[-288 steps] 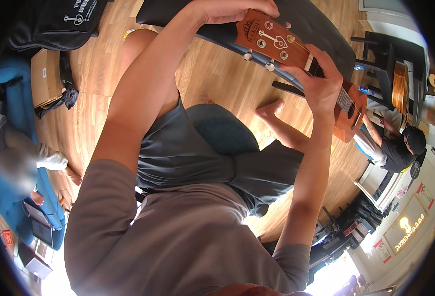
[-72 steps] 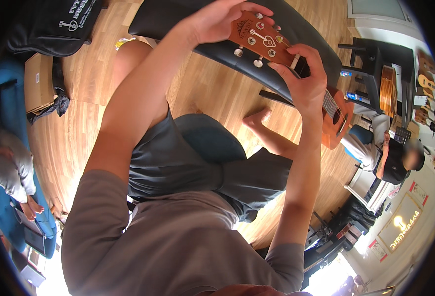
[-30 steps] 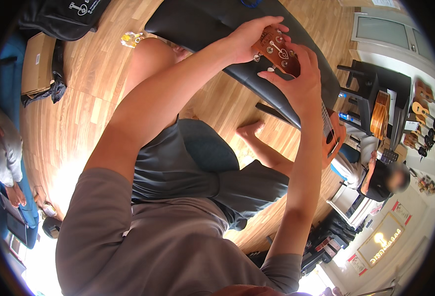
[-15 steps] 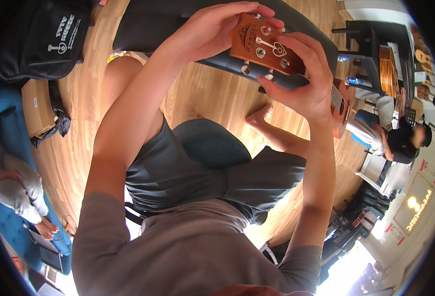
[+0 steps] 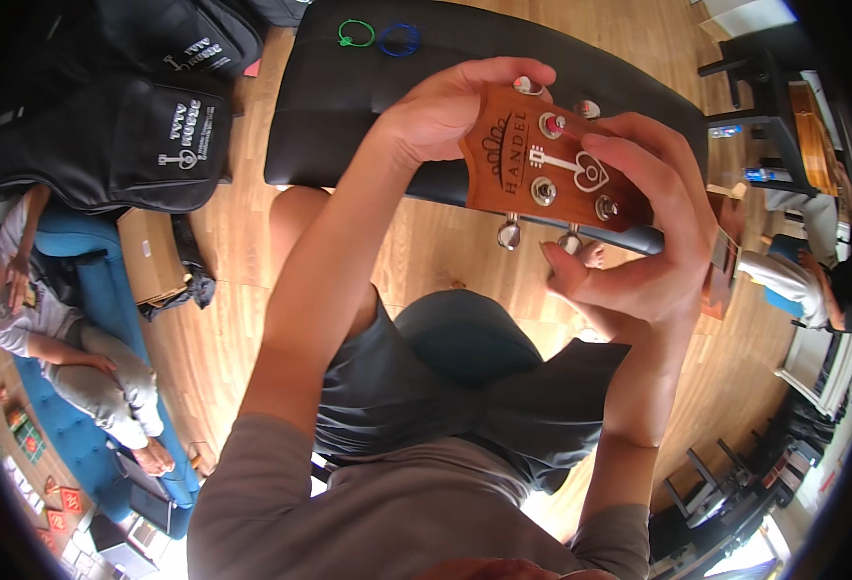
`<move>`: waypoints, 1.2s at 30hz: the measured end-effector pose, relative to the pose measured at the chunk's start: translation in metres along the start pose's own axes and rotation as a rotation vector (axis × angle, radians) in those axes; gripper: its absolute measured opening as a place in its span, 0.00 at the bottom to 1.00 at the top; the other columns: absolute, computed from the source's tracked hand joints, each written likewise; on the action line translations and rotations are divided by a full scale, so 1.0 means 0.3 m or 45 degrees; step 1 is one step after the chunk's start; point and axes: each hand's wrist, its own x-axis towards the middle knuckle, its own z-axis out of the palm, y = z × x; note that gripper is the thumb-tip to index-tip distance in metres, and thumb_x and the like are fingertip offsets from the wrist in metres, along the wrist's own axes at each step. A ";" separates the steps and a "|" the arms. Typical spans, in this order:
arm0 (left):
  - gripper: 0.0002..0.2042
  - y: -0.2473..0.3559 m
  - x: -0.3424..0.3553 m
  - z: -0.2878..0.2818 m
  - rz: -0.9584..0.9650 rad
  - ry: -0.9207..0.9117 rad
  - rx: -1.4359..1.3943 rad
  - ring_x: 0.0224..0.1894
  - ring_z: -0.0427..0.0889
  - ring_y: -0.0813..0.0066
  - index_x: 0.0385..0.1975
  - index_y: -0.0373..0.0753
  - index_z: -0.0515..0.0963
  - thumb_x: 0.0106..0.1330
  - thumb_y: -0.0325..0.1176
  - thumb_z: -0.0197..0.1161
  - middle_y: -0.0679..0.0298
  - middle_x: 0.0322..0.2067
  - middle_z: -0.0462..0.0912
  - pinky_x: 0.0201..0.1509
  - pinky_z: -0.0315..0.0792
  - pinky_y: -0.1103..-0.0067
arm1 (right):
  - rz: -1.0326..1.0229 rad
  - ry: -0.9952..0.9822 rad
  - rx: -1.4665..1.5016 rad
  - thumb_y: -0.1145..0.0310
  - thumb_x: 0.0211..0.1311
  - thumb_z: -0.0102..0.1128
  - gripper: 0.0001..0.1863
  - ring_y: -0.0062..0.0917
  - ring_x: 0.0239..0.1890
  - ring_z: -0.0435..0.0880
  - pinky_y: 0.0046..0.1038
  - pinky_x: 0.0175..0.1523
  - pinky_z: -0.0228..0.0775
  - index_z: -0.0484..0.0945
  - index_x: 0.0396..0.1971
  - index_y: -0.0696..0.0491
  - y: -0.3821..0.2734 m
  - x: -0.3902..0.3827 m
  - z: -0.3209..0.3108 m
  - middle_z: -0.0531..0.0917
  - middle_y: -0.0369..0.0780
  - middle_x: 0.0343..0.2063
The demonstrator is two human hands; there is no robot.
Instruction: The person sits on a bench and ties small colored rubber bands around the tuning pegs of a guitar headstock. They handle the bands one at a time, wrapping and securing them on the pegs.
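Observation:
A reddish-brown ukulele headstock (image 5: 503, 169), with a white key-and-heart inlay and metal tuning posts, is held up between my hands. No strings show on its posts. My left hand (image 5: 440, 111) grips its far-left end, fingertips by an upper tuning peg (image 5: 527, 86). Around the right end curls my right hand (image 5: 672, 222), fingers over the upper edge and thumb near a lower tuning peg (image 5: 570, 240). Another lower peg (image 5: 509, 234) sticks out untouched. The neck is mostly hidden by my right hand; part of the brown body (image 5: 721, 256) shows beyond my right wrist.
Behind the headstock stands a black padded bench (image 5: 348, 116) bearing a green coil (image 5: 355, 34) and a blue coil (image 5: 400, 41). Black bags (image 5: 126, 145) and a cardboard box (image 5: 150, 253) are at left. One person sits on a blue sofa (image 5: 83, 237); another sits at right.
My view has shifted left and up, bringing the two coils and more of the sofa into sight. The headstock sits lower and nearer, with both hands still around it.

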 end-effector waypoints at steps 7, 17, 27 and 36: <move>0.14 0.004 0.000 0.009 0.086 0.198 0.141 0.39 0.83 0.77 0.46 0.35 0.78 0.68 0.37 0.67 0.63 0.39 0.81 0.45 0.79 0.80 | 0.001 -0.123 -0.028 0.73 0.25 0.81 0.39 0.35 0.46 0.85 0.31 0.46 0.81 0.82 0.50 0.52 0.059 0.011 0.036 0.80 0.45 0.49; 0.18 0.058 0.010 -0.031 -0.280 0.486 0.573 0.39 0.79 0.78 0.53 0.34 0.75 0.65 0.33 0.64 0.61 0.40 0.80 0.37 0.72 0.84 | 0.020 -0.105 -0.158 0.67 0.28 0.81 0.34 0.35 0.37 0.85 0.32 0.39 0.80 0.84 0.47 0.48 0.099 -0.024 0.110 0.81 0.41 0.45; 0.15 -0.042 -0.030 -0.047 0.107 0.241 -0.053 0.50 0.81 0.66 0.50 0.31 0.77 0.67 0.32 0.64 0.55 0.47 0.80 0.53 0.78 0.71 | -0.081 -0.093 -0.030 0.73 0.27 0.82 0.40 0.37 0.49 0.86 0.32 0.46 0.84 0.81 0.51 0.55 0.088 0.004 0.060 0.79 0.48 0.50; 0.11 0.120 -0.014 -0.052 -0.262 0.281 0.474 0.37 0.79 0.78 0.46 0.36 0.78 0.65 0.29 0.63 0.67 0.32 0.77 0.44 0.75 0.80 | 0.052 -0.222 -0.118 0.74 0.28 0.82 0.38 0.37 0.50 0.85 0.33 0.51 0.82 0.82 0.50 0.54 0.073 0.005 0.115 0.80 0.46 0.49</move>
